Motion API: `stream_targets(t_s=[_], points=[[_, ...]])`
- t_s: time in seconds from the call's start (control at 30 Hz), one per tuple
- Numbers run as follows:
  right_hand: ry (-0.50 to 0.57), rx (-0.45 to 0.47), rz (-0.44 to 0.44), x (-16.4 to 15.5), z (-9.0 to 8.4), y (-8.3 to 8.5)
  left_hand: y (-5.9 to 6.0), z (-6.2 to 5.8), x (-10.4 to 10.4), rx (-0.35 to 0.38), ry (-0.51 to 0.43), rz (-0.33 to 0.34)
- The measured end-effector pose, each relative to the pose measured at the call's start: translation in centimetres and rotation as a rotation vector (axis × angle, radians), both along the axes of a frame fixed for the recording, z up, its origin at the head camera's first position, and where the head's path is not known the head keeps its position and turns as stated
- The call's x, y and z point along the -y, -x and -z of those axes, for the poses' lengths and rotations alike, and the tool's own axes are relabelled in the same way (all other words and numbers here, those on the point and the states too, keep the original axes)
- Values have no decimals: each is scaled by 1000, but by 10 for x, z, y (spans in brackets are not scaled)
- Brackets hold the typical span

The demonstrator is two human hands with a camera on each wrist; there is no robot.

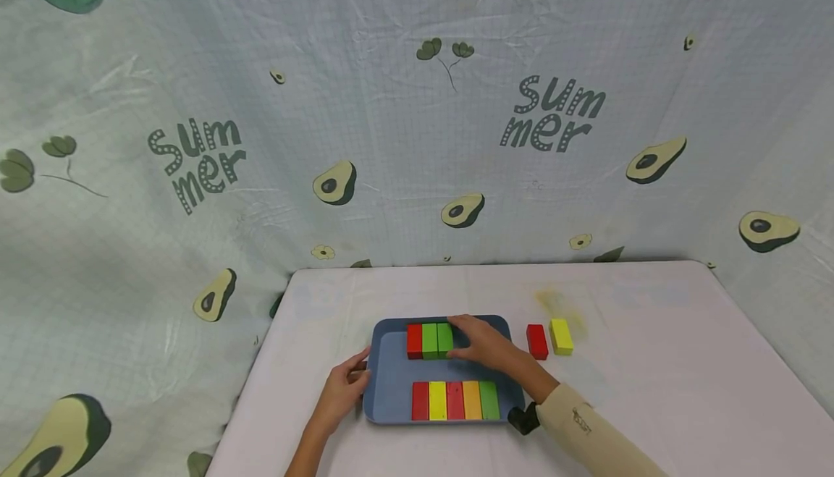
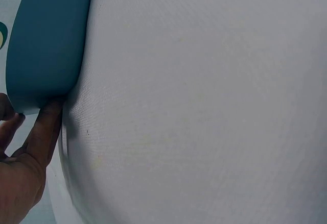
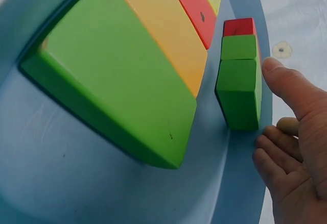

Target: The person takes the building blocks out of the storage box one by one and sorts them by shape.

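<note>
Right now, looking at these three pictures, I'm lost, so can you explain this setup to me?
No machine here: just a person's left hand and right hand. The wide picture comes from a head-worn camera; the others come from one on each wrist. On the white table sits a blue tray with a back row of three blocks and a front row of five. A red block and yellow block lie outside, to its right. The left hand touches the tray's left end; the right hand is spread beside the end green block, with no clear grip.
</note>
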State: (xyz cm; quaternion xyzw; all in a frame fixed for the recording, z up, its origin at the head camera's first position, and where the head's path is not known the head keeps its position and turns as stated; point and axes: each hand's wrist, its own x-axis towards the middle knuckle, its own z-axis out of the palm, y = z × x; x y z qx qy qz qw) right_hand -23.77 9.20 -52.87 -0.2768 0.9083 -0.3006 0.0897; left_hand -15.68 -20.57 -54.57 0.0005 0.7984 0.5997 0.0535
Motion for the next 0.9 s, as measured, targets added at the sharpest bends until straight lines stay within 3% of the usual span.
stream_targets(t_s=[0.13, 0.4, 0.9], points=[[-4, 4, -2, 1, -1, -1, -2, -7, -2, 1, -4, -10], [-6, 2, -21, 3, -2, -2, -13, -34, -9, -15, -18, -3], [-11, -23, -21, 3, 1, -2, -13, -37, -9, -13, 1, 0]])
